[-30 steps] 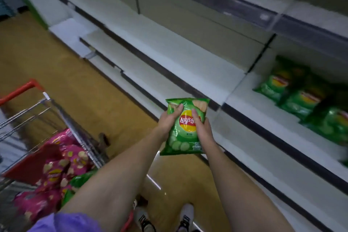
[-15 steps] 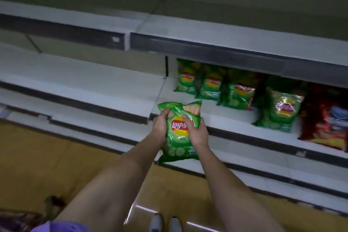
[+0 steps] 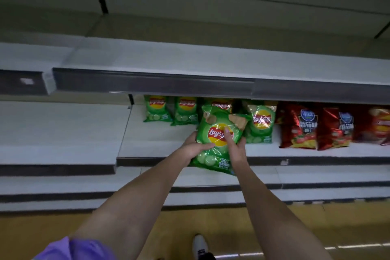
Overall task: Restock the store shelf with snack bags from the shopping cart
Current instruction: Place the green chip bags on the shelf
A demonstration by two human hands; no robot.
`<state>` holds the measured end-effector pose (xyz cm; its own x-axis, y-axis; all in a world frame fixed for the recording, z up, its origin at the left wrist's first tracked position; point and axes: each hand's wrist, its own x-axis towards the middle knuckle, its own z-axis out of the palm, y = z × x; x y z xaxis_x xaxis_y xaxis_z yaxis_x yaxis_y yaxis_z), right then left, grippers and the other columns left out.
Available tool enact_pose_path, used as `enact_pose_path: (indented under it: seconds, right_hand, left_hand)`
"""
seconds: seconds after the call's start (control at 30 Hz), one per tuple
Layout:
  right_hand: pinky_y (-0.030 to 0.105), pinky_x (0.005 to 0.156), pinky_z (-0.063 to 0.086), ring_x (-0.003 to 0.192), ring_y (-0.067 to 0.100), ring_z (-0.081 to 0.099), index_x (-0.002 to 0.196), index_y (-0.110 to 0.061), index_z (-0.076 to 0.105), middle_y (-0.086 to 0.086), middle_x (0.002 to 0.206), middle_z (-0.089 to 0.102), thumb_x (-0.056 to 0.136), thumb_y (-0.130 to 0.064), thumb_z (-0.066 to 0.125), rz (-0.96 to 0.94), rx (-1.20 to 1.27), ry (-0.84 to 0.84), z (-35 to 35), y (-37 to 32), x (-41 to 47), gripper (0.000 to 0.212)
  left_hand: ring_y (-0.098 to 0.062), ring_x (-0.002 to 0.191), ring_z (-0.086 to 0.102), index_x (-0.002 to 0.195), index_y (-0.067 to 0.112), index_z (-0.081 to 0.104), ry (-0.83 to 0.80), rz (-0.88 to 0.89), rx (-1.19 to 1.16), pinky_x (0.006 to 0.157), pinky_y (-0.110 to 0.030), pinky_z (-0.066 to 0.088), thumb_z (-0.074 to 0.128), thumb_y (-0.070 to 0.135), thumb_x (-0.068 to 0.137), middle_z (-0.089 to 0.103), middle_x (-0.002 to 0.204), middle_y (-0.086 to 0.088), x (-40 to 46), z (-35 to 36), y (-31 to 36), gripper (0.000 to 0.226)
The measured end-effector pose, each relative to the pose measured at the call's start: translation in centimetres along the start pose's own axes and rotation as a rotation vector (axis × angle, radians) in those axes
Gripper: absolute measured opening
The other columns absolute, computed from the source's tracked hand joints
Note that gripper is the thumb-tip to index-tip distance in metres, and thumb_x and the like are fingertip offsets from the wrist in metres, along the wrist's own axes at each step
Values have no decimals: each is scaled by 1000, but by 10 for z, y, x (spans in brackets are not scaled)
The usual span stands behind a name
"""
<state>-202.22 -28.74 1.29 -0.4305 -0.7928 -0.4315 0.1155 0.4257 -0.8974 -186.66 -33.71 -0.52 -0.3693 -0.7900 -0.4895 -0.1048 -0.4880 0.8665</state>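
Both hands — left hand (image 3: 195, 148), right hand (image 3: 235, 148) — are gripping the green Lay's bag (image 3: 217, 139), holding it over the front of the shelf (image 3: 160, 143), before the standing green bags (image 3: 185, 111). Risk: pushing in may be toppling that row. Versus half a second ago, the bag is sitting deeper over the shelf.

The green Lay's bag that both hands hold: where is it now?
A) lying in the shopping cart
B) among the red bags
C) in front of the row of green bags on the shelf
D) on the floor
C: the green Lay's bag, gripped by the left hand and the right hand, is in front of the row of green bags on the shelf.
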Motion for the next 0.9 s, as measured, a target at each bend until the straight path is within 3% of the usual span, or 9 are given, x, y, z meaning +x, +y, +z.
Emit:
enact_pose_path:
  seconds: [0.1, 0.23, 0.3, 0.43, 0.5, 0.57, 0.7, 0.83, 0.9]
  right_hand:
    - [48, 117, 33, 143, 29, 38, 160, -21, 14, 6, 160, 34, 77, -64, 75, 1, -74, -112, -15, -5, 26, 112]
    - [48, 112, 41, 128, 27, 54, 148, -16, 35, 8, 144, 54, 86, -31, 78, -114, -165, -88, -24, -18, 55, 77]
    - [48, 108, 46, 120, 28, 60, 141, -15, 40, 8, 134, 61, 87, -26, 77, -176, -212, -56, -26, -22, 73, 66]
    - [42, 104, 47, 123, 33, 57, 150, -11, 34, 10, 138, 59, 95, -33, 67, -159, -570, -131, -31, -6, 95, 67]
    - [40, 104, 45, 127, 34, 54, 156, -11, 26, 11, 142, 56, 98, -33, 63, -136, -626, -172, -33, 3, 99, 72]
    - [37, 101, 45, 127, 35, 54, 156, -10, 24, 12, 143, 55, 100, -29, 61, -158, -629, -152, -33, 4, 101, 70]
    - [38, 93, 48, 119, 38, 59, 148, -6, 32, 17, 136, 58, 98, -25, 63, -157, -609, -26, -29, -2, 105, 62]
    - [43, 94, 47, 120, 44, 52, 140, -1, 34, 25, 136, 48, 95, -25, 66, -112, -632, 125, -18, 2, 87, 60]
    - [46, 99, 45, 124, 46, 49, 143, 1, 30, 28, 141, 41, 95, -23, 66, -88, -589, 158, -10, 2, 75, 65]
  left_hand:
    - [-16, 104, 64, 141, 17, 46, 120, 61, -14, 87, -31, 54, 86, 15, 78, 65, 128, -3, 18, 16, 15, 75]
    - [-21, 128, 52, 155, 20, 30, 259, 55, -12, 107, -40, 45, 83, 31, 82, 50, 145, 1, 46, 29, 20, 90]
    - [-24, 136, 47, 156, 26, 27, 280, 68, 24, 112, -48, 41, 79, 44, 84, 45, 152, 2, 63, 36, 20, 91]
    - [-30, 130, 54, 150, 23, 35, 396, 14, 157, 108, -49, 46, 75, 57, 79, 55, 144, -5, 115, 37, -20, 89]
    - [-32, 131, 53, 153, 23, 31, 453, -17, 184, 107, -49, 47, 73, 61, 75, 52, 147, -9, 126, 38, -36, 96]
    - [-31, 133, 52, 154, 21, 30, 468, -3, 169, 109, -47, 46, 73, 52, 83, 50, 149, -6, 103, 45, -19, 89]
    - [-30, 123, 58, 146, 18, 39, 457, 2, 131, 106, -44, 48, 70, 26, 94, 58, 138, -5, 83, 45, -1, 61]
    - [-25, 102, 60, 120, 16, 50, 519, -29, 139, 89, -30, 48, 70, 26, 94, 60, 108, -3, 64, 42, -9, 35]
    - [-26, 98, 61, 111, 16, 51, 554, -40, 123, 87, -27, 46, 73, 27, 91, 62, 100, -6, 50, 32, -12, 32]
